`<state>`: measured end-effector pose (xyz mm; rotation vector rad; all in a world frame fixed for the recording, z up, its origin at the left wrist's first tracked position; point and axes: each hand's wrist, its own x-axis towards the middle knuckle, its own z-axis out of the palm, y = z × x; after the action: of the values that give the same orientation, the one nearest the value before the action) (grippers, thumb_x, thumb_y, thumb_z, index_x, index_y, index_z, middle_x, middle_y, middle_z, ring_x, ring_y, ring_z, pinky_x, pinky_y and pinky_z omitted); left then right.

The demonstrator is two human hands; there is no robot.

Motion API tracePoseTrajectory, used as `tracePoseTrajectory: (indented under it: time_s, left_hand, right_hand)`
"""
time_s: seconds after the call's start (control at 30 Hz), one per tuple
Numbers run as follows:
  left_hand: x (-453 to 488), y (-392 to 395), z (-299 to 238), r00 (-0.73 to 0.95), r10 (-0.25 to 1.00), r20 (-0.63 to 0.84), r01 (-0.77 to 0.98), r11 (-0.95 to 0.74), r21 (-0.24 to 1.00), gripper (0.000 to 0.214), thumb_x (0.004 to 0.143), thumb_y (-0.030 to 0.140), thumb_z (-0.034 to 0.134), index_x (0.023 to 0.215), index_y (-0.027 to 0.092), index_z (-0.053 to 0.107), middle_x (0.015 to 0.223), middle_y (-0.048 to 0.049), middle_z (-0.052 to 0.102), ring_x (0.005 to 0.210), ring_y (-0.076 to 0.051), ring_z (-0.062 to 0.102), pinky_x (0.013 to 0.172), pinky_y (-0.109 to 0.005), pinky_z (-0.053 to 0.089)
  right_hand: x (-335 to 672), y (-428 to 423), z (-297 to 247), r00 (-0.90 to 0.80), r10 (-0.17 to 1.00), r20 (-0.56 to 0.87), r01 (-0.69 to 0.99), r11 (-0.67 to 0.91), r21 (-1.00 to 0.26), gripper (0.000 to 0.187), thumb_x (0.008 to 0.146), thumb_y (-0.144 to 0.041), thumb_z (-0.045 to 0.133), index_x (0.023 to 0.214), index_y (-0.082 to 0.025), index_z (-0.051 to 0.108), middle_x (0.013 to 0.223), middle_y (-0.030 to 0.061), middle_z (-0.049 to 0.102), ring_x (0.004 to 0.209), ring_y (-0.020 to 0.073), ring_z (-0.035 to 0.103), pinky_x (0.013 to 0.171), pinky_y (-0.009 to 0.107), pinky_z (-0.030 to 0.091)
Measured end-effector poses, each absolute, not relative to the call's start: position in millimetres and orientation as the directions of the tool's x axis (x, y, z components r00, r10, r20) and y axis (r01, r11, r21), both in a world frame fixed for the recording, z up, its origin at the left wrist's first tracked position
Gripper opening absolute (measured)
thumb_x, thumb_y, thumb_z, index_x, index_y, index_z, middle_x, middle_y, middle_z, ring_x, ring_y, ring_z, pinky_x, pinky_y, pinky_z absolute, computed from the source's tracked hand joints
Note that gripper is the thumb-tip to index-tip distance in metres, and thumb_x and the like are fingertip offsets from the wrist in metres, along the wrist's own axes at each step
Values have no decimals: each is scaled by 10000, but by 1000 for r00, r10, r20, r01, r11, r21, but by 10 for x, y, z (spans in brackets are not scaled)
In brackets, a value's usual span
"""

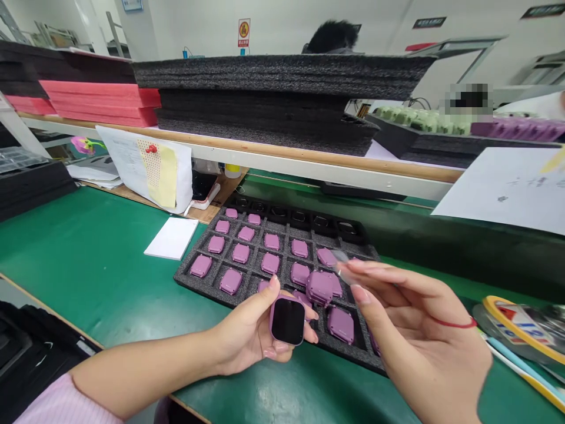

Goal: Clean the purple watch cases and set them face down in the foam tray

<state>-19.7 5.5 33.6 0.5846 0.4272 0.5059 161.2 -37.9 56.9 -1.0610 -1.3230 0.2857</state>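
Head view: the left hand point(249, 327) is cradling a purple-framed watch body point(288, 321), dark screen up, above the near edge of a black foam tray point(282, 228). Taking that watch as the clock's centre, the right hand point(412, 321) is hovering at three, its thumb and fingers pinching a clear film point(345, 268) at two. Purple watch bodies point(241, 253) are sitting in the tray's compartments towards twelve. A glossy green tabletop point(101, 253) is spreading beneath everything, with a white pad point(171, 238) lying at ten and a tape roll point(525, 330) resting at three. Across twelve, a wood-edged shelf point(282, 150) is bearing black foam sheets point(265, 112); pink foam point(101, 101) is lying towards eleven. Behind, a person's dark hair point(334, 36) is showing against a pale wall point(282, 26).
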Motion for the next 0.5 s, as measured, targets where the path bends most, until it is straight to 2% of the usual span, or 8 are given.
tracePoseTrajectory:
  time_s: [0.1,0.2,0.27,0.4,0.5]
  left_hand:
    - [-198,43,343,787,569,-241,-330,717,614,618,737,708,722,893,109,720,740,-67,695,411,-37,392,446,-219,186]
    - [-198,30,348,788,568,-236,-326,711,624,629,737,714,717,909,109,710,752,-69,695,405,-35,396,436,-217,182]
    - [-197,26,345,793,564,-230,-322,709,628,627,740,723,707,890,115,688,746,-65,685,414,-39,407,428,-214,179]
    - [-196,35,339,789,565,-241,-333,722,606,537,757,677,726,832,156,617,613,15,564,426,-51,399,422,-200,186]
    - [-199,39,348,797,557,-234,-320,718,618,527,786,667,701,854,148,635,575,34,503,422,-50,378,420,-196,192]
  right_hand:
    - [1663,-357,526,109,657,746,528,597,-604,173,886,-92,659,957,-245,693,927,13,771,890,165,766,834,273,654]
    - [1710,-352,482,-77,554,829,639,666,-385,241,844,-39,697,991,-229,704,913,16,783,864,161,763,838,257,643]
    - [1724,-379,467,-189,517,835,657,698,-285,285,835,-27,705,1048,-216,711,948,30,788,867,164,764,847,255,640]
    - [1748,-503,472,-361,512,779,603,765,-224,326,922,-111,632,1216,-236,694,1073,46,787,970,183,759,945,299,618]
    - [1770,-612,498,-462,575,676,602,763,-237,341,1008,-200,520,1315,-270,653,1135,32,780,1041,187,748,1023,313,576]
